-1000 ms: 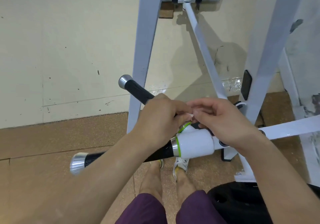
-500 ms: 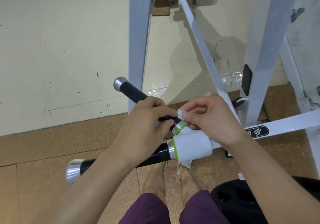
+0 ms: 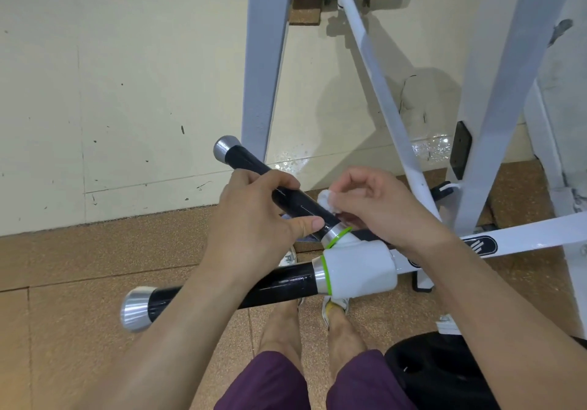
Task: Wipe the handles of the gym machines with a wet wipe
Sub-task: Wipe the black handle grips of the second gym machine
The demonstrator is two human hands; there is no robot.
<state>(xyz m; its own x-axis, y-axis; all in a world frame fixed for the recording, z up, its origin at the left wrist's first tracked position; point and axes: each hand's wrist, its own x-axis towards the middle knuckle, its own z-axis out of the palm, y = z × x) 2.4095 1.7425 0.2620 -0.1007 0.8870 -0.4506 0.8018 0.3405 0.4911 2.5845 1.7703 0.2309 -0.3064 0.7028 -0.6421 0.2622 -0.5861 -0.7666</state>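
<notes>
We note the left hand (image 3: 254, 219) curled round the far black handle (image 3: 244, 159), likely to steady it, while the right hand (image 3: 381, 209) pinches the balled wet wipe (image 3: 325, 200) against its right end.

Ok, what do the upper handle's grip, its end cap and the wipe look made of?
Grip: glossy black, likely hard plastic or coated rubber, given sharp light streaks. End cap: silvery brushed sheen, probably aluminium. Wipe: white, crumpled, soft-looking, likely nonwoven cloth or tissue.

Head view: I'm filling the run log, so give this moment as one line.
left hand: grips upper handle | right hand: pinches wipe against upper handle | lower handle: no hand on it
</notes>
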